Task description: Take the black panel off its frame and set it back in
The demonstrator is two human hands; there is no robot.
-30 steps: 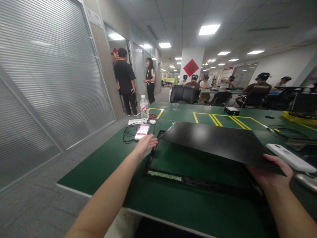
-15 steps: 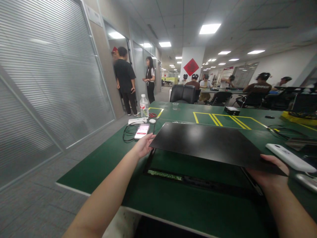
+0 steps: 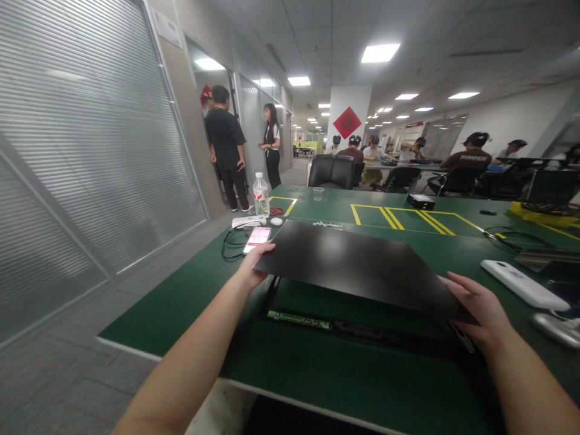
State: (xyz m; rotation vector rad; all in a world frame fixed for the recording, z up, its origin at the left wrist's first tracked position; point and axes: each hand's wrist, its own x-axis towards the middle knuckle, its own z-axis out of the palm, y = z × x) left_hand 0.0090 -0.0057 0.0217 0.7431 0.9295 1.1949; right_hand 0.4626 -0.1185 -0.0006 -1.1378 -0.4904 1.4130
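Observation:
A thin, dark, rectangular panel (image 3: 344, 260) is held up over the table, its glossy top reflecting a ceiling light. My left hand (image 3: 254, 266) grips its left edge, thumb on top and the other fingers mostly hidden below. At the right end, my right hand (image 3: 484, 308) holds the edge with several fingers spread along it. Beneath the panel lies a slim black frame (image 3: 385, 336), partly covered by it. A strip of green circuit board (image 3: 299, 320) shows along the frame's near side.
Beyond my left hand are a lit phone (image 3: 257, 240), coiled black cable and a water bottle (image 3: 261, 196). A white power bank-like device (image 3: 523, 284) lies at right on the green table (image 3: 181, 308). A clear cup (image 3: 318, 193) stands farther back. People stand and sit beyond.
The panel has shifted left, with my left hand moving the same way. My right hand has also come left, and its fingers now show more along the panel's right edge.

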